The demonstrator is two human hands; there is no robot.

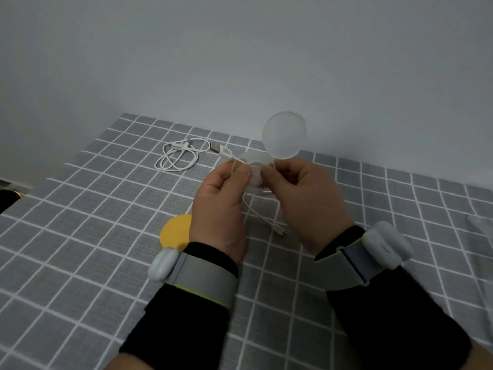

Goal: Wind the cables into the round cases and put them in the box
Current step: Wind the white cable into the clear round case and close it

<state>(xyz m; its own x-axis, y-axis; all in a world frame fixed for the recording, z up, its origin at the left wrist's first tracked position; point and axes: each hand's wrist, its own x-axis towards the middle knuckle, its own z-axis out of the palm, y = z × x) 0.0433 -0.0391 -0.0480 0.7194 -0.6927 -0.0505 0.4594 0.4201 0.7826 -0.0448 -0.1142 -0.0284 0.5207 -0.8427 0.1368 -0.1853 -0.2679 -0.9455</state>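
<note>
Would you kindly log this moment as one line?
left hand: pinches cable | right hand: holds open clear case | spare cable: loose on table

Clear case (256, 169): held open, lid (284, 134) upright.
Held cable (225, 152): white, fed into it, small plug hung below.
Loose cable (177, 156): white, coiled on table (80, 236).
Yellow case (176, 231): laid flat.

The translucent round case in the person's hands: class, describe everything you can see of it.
The translucent white round plastic case is held above the grey checked tablecloth between both hands. Its flat round lid stands open, raised at the far edge. The right hand grips its right side. The left hand pinches a thin white cable at its left rim, and the cable's small plug end hangs below the case. Fingers hide most of the inside.
</note>
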